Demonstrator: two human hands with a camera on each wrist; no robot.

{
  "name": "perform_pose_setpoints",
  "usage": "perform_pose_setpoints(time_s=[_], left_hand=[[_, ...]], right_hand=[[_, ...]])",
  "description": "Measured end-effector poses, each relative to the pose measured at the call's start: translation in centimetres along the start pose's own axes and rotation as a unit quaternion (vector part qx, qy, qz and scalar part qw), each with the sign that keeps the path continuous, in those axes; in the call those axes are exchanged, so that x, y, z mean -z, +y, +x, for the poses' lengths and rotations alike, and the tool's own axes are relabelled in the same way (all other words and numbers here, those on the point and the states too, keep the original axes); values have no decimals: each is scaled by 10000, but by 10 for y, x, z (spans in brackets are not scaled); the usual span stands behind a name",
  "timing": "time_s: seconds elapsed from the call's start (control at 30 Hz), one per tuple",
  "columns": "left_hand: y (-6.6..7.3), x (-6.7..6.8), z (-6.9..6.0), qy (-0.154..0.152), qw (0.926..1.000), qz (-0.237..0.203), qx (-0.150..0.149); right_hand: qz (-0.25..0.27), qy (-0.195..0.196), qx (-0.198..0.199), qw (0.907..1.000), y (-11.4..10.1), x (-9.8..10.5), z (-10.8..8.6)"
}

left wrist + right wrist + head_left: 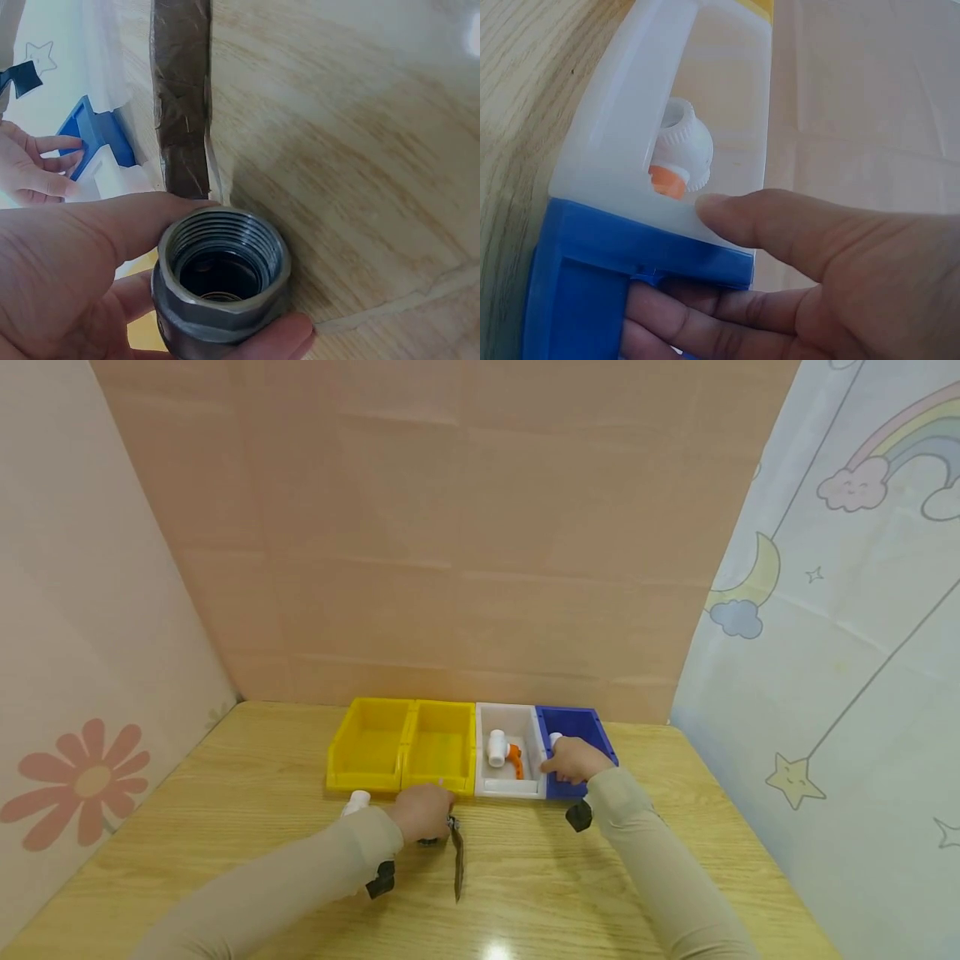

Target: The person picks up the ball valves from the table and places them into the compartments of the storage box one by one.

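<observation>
Near side of yellow bins (367,779), my left fingers (281,337) grip threaded metal valve (206,313), likely steadying it; right fingers (667,311), loosely parted, sit inside blue bin (574,720).

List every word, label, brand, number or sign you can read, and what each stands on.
None: no text can be read in any view. The metal fitting, the yellow bins, the white bin with its white fitting, and the blue bin show no legible marking. The rainbow and star are drawings, not lettering.
</observation>
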State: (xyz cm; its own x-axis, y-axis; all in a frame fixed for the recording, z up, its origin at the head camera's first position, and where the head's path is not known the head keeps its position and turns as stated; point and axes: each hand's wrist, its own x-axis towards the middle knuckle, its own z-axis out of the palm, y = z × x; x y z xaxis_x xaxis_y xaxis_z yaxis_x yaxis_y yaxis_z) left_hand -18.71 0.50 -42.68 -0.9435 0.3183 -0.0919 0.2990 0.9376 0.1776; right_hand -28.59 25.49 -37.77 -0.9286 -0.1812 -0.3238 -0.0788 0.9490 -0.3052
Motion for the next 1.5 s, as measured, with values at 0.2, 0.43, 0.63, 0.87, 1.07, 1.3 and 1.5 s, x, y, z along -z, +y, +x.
perform_pose_setpoints(time_s=[0.2,0.43,0.63,0.87,1.07,1.3,1.5], left_hand=[[-3,3,1,17,9994,-340,25],[-5,9,-2,-130,9981,-579,-171],[-7,20,-5,-460,9953,-819,-245],[-8,52,1,-687,9942,-830,-67],[-8,99,16,-685,9952,-701,15],[-9,158,33,-555,9929,-987,364],[-21,180,60,-591,9916,-967,623]], right_hand=[[42,75,33,10000,1,0,3],[8,106,75,9999,1,0,2],[-13,72,59,10000,3,0,4],[25,-9,64,10000,5,3,2],[94,15,-119,9999,6,3,3],[1,149,-3,9999,5,-1,2],[-20,165,61,9998,2,-4,0]])
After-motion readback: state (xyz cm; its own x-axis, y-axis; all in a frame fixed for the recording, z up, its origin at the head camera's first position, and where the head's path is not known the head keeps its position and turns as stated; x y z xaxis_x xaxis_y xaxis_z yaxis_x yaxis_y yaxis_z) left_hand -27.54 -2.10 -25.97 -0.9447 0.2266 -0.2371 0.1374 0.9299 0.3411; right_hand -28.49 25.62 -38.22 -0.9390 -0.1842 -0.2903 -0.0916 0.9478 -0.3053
